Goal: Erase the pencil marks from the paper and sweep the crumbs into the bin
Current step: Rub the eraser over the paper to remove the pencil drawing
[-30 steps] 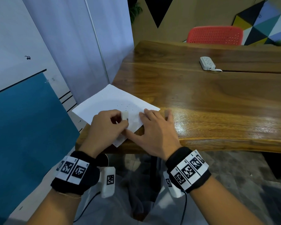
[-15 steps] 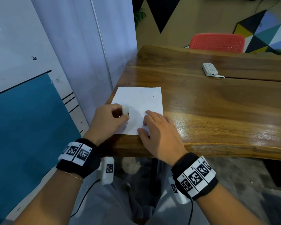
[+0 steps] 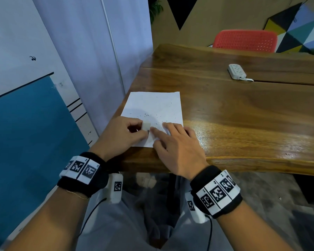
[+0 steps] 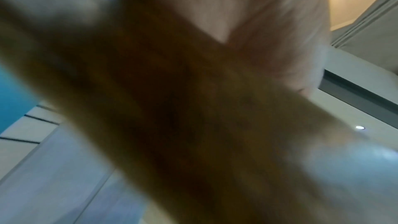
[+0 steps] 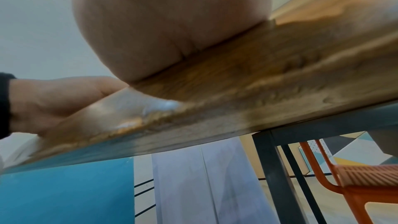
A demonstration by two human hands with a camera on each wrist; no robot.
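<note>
A: A glossy brown wooden table [image 3: 243,113] fills the frame; a white sheet of paper [image 3: 152,109] lies flat at its near left corner, speckled with small dark crumbs [image 3: 147,115].

B: And the hands?

A: The right hand [image 3: 178,147] rests on the paper's near edge, fingers straight and spread, gripping nothing; the left hand [image 3: 121,134] curls around a small white eraser [image 3: 145,126], pinched at the fingertips and set against the sheet just beside the right forefinger.
</note>
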